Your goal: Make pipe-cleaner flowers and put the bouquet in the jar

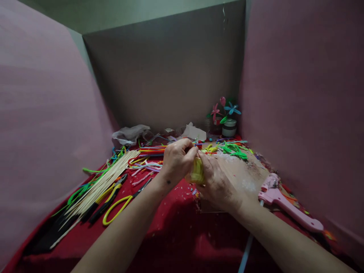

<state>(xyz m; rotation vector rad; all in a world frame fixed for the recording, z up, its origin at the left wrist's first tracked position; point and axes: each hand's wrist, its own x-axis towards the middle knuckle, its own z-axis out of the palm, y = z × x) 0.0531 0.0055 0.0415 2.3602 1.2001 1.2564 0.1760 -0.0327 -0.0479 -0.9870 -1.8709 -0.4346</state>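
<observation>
My left hand (178, 159) and my right hand (217, 182) meet above the middle of the table, fingertips together in a pinch. Between them is a yellow piece (197, 170) that looks like bent pipe cleaners; its lower part shows below my fingers and beside the right palm. The fingers hide its top, so its full shape cannot be made out. Just left of my left hand lie loose red and yellow pipe cleaners (150, 150), with pink and pale blue ones (148, 165) nearer to me.
Left: wooden sticks (105, 184), pliers (109, 197) and yellow-handled scissors (125, 206). Right: a pink glue gun (290, 204) with a glue stick, by a board (233, 167) bearing green pipe cleaners (234, 149). Behind: a plastic bag (131, 134) and pipe-cleaner flowers (231, 109) by a small pot (229, 128). Pink walls flank the table.
</observation>
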